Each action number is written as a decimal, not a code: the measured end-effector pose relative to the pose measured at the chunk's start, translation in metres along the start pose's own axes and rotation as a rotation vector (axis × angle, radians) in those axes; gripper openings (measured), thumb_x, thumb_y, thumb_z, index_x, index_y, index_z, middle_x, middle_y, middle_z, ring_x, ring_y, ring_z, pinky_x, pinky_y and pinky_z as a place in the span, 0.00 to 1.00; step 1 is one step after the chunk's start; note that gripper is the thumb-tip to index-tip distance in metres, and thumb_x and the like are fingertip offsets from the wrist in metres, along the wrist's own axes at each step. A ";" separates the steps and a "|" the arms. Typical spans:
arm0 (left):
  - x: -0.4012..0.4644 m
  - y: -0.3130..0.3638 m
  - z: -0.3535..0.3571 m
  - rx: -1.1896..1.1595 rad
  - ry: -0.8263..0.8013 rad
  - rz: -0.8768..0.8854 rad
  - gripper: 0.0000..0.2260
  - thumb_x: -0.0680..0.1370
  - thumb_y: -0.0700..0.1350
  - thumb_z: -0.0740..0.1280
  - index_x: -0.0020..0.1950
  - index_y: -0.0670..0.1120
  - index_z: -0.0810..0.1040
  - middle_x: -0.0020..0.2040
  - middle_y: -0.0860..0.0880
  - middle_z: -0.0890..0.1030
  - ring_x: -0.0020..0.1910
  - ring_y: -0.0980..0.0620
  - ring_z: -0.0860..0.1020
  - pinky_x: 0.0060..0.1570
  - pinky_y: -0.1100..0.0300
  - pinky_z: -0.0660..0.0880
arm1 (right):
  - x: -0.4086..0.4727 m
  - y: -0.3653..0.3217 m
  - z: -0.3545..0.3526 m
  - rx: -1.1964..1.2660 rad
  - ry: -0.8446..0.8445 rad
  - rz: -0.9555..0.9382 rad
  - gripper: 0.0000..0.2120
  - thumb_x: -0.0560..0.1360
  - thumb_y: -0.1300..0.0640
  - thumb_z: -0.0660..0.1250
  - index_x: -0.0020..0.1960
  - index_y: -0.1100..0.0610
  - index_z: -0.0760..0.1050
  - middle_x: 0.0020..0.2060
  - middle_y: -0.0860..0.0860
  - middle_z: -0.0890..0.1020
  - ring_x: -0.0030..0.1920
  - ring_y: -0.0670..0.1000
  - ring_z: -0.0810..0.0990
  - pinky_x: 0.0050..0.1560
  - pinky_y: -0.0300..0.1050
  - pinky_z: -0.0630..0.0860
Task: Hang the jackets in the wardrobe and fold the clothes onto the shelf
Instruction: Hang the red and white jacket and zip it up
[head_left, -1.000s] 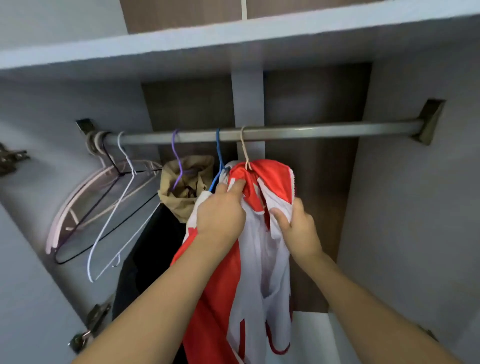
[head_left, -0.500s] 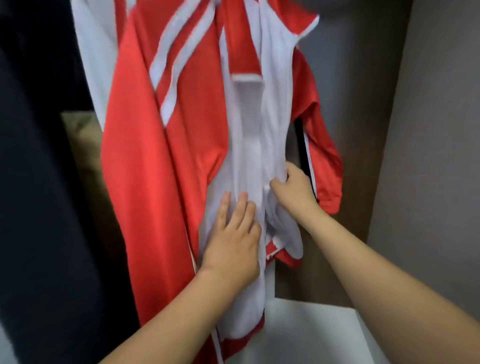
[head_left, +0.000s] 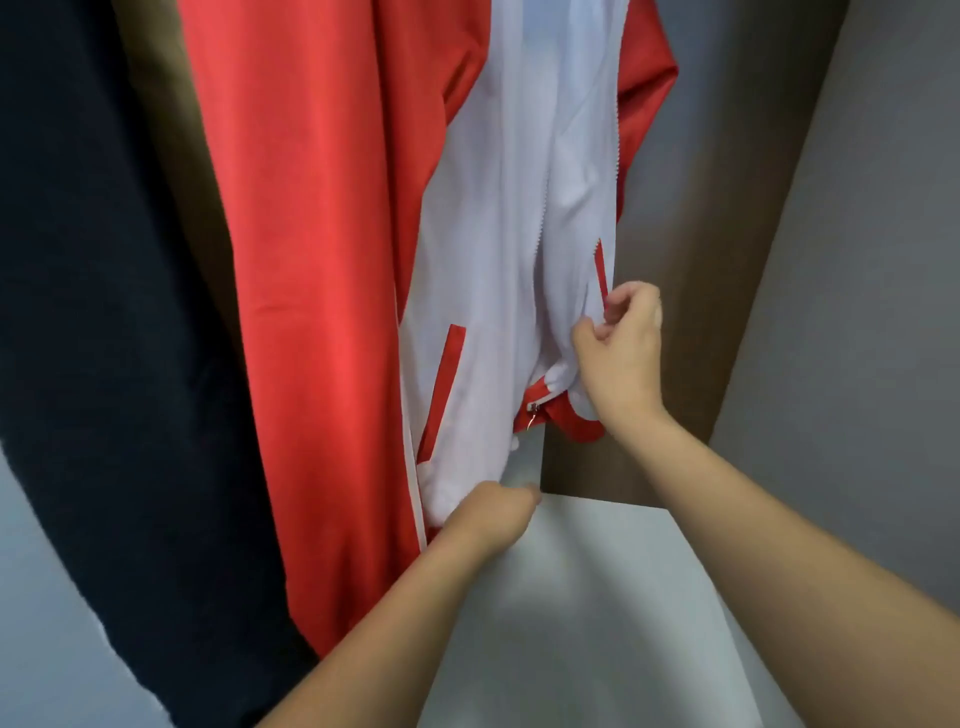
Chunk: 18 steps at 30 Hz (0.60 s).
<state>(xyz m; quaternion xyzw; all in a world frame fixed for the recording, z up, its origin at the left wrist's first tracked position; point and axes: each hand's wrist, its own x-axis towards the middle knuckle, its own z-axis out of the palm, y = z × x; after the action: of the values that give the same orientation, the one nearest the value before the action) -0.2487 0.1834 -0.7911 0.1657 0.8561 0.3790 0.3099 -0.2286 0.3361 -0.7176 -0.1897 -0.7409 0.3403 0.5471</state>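
With the red-and-white jacket (head_left: 332, 218) already hanging, the left hand (head_left: 491, 512) grips its hem and the right hand (head_left: 621, 353) pinches the front edge; folding looks still ahead.

dim, soft light; slight blur, wide-angle bending.

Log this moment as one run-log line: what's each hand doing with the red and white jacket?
left hand: grips jacket bottom hem | right hand: pinches right front panel near zipper pull | jacket: hanging, unzipped

red-and-white jacket (head_left: 332, 218), black garment (head_left: 104, 312)
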 end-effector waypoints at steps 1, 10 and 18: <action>-0.002 -0.009 0.009 -0.072 -0.041 -0.049 0.21 0.80 0.55 0.62 0.68 0.44 0.71 0.59 0.45 0.77 0.55 0.45 0.77 0.58 0.53 0.74 | -0.013 0.006 0.002 -0.039 -0.043 0.013 0.11 0.75 0.59 0.67 0.52 0.52 0.66 0.50 0.49 0.71 0.45 0.45 0.74 0.50 0.42 0.76; 0.015 -0.039 0.053 -0.998 0.046 -0.121 0.34 0.73 0.54 0.75 0.76 0.52 0.66 0.71 0.51 0.70 0.61 0.46 0.75 0.63 0.47 0.75 | -0.038 0.026 0.021 -0.150 -0.302 0.228 0.20 0.77 0.48 0.67 0.63 0.54 0.65 0.52 0.51 0.78 0.50 0.53 0.79 0.48 0.48 0.77; 0.024 -0.042 0.045 -1.305 0.061 -0.130 0.21 0.74 0.48 0.76 0.63 0.52 0.73 0.60 0.52 0.73 0.64 0.46 0.74 0.65 0.45 0.73 | -0.002 0.022 0.051 -0.168 -0.026 0.463 0.23 0.74 0.53 0.68 0.62 0.56 0.61 0.64 0.57 0.67 0.59 0.64 0.74 0.61 0.60 0.73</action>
<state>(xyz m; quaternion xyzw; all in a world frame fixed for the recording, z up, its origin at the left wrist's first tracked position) -0.2397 0.1929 -0.8555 -0.1193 0.4671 0.8055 0.3446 -0.2776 0.3347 -0.7431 -0.3949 -0.7102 0.3963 0.4273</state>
